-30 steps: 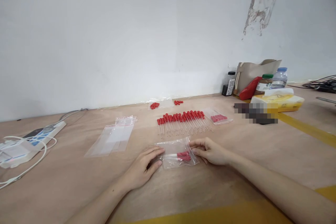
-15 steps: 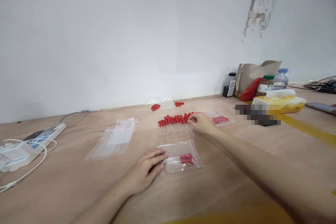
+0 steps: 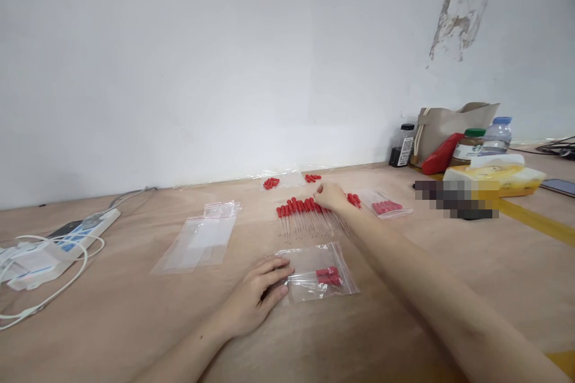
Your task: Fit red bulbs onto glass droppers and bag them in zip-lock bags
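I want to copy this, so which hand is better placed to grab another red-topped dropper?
Probably the right hand: it's at the row of red-topped droppers, while the left hand touches the clear bag nearer the person.

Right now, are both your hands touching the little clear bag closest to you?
No, only the left hand touches that zip bag; the right hand is at the red-bulbed droppers.

The resealable bag (image 3: 308, 258) is glossy clear plastic, the brown tabletop (image 3: 148, 311) matt.
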Available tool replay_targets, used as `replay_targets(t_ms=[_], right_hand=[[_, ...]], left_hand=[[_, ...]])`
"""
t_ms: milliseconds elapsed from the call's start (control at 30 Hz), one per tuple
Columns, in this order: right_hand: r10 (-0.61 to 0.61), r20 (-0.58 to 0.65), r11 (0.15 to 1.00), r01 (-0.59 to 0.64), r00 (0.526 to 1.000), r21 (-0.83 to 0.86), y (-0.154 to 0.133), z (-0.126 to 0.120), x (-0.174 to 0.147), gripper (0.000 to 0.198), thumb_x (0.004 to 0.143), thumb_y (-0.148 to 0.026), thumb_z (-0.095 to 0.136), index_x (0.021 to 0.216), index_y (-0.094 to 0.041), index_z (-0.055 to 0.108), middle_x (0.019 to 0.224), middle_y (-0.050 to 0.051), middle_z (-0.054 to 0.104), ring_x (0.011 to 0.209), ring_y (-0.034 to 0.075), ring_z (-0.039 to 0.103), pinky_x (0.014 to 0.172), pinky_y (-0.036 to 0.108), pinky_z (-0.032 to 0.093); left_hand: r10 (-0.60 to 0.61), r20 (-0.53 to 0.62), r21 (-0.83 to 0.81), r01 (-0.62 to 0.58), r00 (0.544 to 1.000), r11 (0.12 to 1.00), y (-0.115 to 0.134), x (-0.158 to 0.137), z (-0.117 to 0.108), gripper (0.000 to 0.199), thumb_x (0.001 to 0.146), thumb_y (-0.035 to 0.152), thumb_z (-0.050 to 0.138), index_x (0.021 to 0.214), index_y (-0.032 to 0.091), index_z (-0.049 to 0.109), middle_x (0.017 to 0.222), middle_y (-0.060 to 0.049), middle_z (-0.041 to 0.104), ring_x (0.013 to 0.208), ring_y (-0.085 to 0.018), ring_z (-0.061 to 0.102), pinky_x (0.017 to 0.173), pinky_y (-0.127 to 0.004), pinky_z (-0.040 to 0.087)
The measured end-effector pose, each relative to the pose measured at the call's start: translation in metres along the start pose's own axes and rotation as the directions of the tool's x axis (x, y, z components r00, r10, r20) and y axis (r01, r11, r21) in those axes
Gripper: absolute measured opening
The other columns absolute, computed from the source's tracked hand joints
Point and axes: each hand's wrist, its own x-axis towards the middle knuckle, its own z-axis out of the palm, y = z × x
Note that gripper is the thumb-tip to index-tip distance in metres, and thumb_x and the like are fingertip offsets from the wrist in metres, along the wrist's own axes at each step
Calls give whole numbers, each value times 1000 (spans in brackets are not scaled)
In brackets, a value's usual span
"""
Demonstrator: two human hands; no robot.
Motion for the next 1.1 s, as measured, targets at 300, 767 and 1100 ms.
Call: replay_targets(t_ms=[300, 767, 1100], right_hand=[[57, -161, 724, 70, 985, 686, 38, -69, -72, 18, 83, -32, 42, 94, -19, 40, 69, 0, 59, 48, 9, 54, 45, 21, 46], [260, 82, 355, -174, 962, 919, 63, -31, -124, 16, 76, -31, 53, 80, -21, 41, 60, -4, 54, 48, 9, 55, 48, 22, 48], [-159, 428, 679, -216, 890, 702, 51, -36, -146, 25, 59, -33, 69, 72, -15, 58, 54, -4, 55, 47, 6, 48, 46, 19, 37]], left_hand=[[-17, 16, 2, 17, 1000, 1000, -2, 0, -1, 34, 89, 31, 41, 122, 30, 48, 129, -1, 46, 119, -20, 39, 101, -40, 32], [-9, 6, -4, 10, 1000, 1000, -3, -1, 1, 33, 89, 30, 39, 121, 29, 48, 129, -1, 46, 118, -21, 41, 100, -42, 33], [-16, -13, 24, 16, 1000, 1000, -1, 0, -1, 41, 88, 32, 42, 128, 28, 38, 128, -2, 47, 118, -20, 40, 100, -40, 33]])
